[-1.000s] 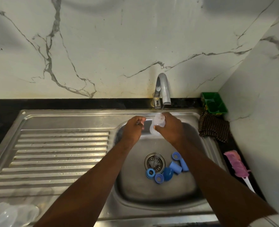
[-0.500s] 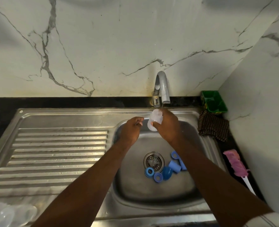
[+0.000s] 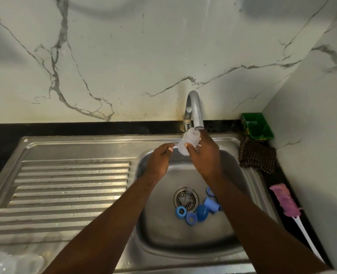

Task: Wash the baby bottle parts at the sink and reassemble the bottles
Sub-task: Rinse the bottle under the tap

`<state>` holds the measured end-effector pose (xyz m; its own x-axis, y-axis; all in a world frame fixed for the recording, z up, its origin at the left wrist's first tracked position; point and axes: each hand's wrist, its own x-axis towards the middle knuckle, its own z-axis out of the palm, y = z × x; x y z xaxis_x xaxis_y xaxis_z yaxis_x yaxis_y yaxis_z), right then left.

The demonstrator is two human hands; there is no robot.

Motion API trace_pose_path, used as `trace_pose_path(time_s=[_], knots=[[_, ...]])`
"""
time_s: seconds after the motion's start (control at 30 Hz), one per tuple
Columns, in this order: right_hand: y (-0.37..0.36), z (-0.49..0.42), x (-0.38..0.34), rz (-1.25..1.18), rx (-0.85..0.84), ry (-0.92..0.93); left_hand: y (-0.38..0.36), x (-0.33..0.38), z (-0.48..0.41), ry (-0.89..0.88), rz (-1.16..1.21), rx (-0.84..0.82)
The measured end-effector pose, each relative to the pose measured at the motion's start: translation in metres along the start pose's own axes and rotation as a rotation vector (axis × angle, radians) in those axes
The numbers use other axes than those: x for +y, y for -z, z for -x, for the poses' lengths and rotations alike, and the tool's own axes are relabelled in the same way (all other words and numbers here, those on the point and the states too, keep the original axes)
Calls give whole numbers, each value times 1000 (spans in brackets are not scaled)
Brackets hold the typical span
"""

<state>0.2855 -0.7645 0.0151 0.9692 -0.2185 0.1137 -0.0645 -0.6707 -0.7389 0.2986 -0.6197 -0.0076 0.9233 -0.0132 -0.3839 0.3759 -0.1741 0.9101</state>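
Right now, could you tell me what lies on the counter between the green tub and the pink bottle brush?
In the head view, a dark checked cloth lies between the green tub and the pink bottle brush.

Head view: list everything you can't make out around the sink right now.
- Clear bottle: near side hidden by the grip of the right hand; mouth blurs against the faucet spout.
- Left hand: whether its fingertips touch the bottle is unclear.
- Blue parts in the sink basin: the right forearm covers some, so no sure count.
- Clear pieces at the lower left corner: cut off by the frame edge, blurred.
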Motion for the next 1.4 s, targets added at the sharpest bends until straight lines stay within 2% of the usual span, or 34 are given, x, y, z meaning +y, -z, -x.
trace_pose_path(time_s=[0.03, 0.13, 0.23, 0.37, 0.47, 0.57, 0.7, 0.8, 0.93, 1.03, 1.17, 1.27, 1.4], knots=[[1, -1, -2, 14, 9, 26, -1, 0, -3, 12, -11, 15], [1, 2, 1, 106, -193, 10, -4, 4, 0, 25, 3, 20], [0, 3, 2, -11, -64, 24, -7, 6, -2, 52, 25, 40], [-1, 3, 4, -8, -168, -18, -9, 1, -1, 107, 26, 86], [-1, -2, 7, -94, -34, -38, -7, 3, -3, 103, 64, 103], [-2, -4, 8, 18, -182, -33, -4, -1, -1, 95, 99, 87], [-2, -7, 9, -59, 16, -2, -1, -2, -1, 5, 82, -1], [-3, -4, 11, 57, -205, 11, -1, 2, 1, 39, 102, 28], [-4, -2, 12, -67, -34, 3, -1, 7, -1, 59, 89, 8], [-6, 3, 16, 52, -204, -20, -5, 3, -4, 84, 76, 20], [-3, 2, 18, -47, -8, -10, -12, 6, -10, 94, 130, 2], [-4, 1, 18, 62, -172, -24, -15, 2, -16, 89, 95, -59], [-5, -1, 17, -48, -47, -2, -18, 3, -20, 19, 119, -54]])
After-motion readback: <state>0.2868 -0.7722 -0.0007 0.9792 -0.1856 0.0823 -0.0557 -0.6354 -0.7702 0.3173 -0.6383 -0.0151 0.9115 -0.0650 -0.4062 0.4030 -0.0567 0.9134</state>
